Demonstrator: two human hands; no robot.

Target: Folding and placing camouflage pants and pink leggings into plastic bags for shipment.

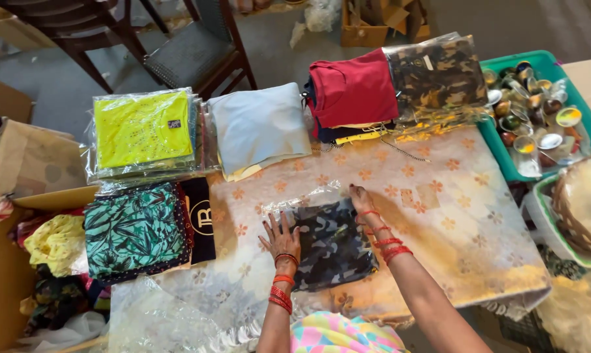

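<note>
A bright patterned sleeve (338, 335) fills six o'clock. Above it, the left hand (281, 239) lies spread flat and the right hand (361, 199) presses fingers together on a bagged camouflage garment (331, 245) at table centre. Packed stacks (145, 131) already line twelve o'clock; the bag seems not yet sealed.

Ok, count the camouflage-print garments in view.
2. One dark camouflage garment lies in clear plastic under both hands on the table; a brown one sits bagged at the far edge. Stacks may hide more.
</note>
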